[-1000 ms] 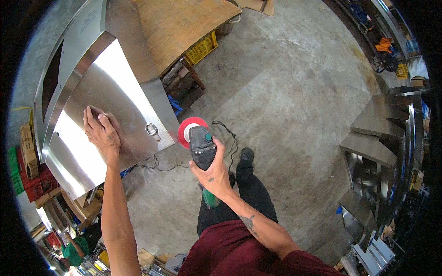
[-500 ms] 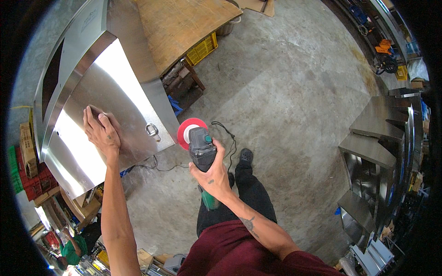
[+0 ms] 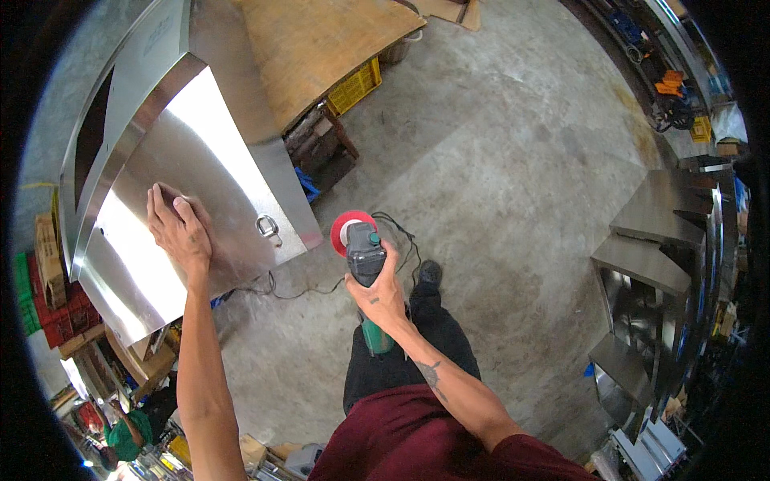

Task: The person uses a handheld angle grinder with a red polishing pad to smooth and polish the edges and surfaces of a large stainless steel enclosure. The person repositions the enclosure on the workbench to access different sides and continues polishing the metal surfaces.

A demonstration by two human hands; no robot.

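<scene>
My left hand (image 3: 181, 230) lies flat with its fingers stretched out on a shiny sheet-metal panel (image 3: 164, 168), part of a large metal box at the left. A recessed metal ring latch (image 3: 266, 226) sits near the panel's right edge. My right hand (image 3: 380, 293) is wrapped round the head of a green and black angle grinder (image 3: 366, 255). Its round red disc (image 3: 340, 234) with a white centre faces away from me, just to the right of the panel's corner and apart from it. The grinder's green body points back toward my legs.
A black cord (image 3: 309, 293) runs over the concrete floor (image 3: 513, 160). A wooden tabletop (image 3: 321, 44) stands beyond the metal box, with a yellow crate (image 3: 354, 86) under it. Folded metal pieces (image 3: 650, 264) are stacked at the right. A person in green (image 3: 128, 433) is at the lower left.
My right hand and the grinder have moved to the right, away from the panel's corner. My left hand stays on the panel.
</scene>
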